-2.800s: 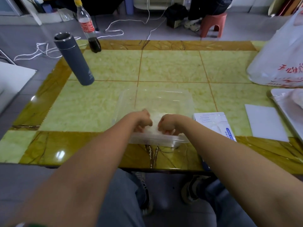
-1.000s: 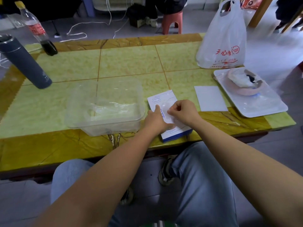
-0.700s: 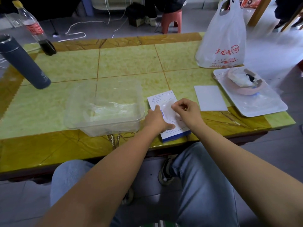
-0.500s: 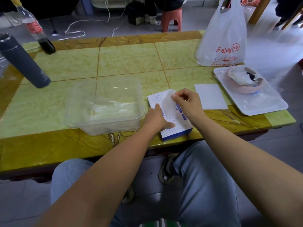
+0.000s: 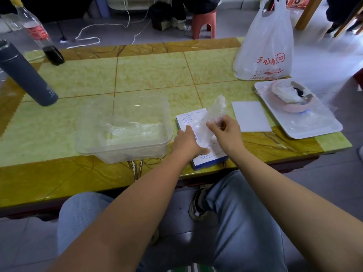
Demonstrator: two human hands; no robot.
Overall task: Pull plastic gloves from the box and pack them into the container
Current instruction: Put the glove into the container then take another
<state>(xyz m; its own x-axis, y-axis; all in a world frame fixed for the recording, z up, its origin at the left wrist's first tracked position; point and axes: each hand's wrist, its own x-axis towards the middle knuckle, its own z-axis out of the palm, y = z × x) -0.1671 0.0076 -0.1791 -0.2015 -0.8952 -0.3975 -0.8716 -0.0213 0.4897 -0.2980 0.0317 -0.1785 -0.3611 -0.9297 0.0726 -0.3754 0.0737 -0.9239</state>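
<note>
my right hand [image 5: 225,131] pinches a clear glove [image 5: 216,107] that sticks up above my fingers. my left hand [image 5: 188,141] presses flat on the box [image 5: 211,157], just beside the container [image 5: 86,122].

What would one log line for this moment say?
left hand presses box | right hand pinches glove, partly out of box | container holds packed gloves | step: pull, not yet packed

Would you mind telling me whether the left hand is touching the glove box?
Touching. The head view shows the left hand resting on top of the glove box, thumb lying across its lid.
</note>
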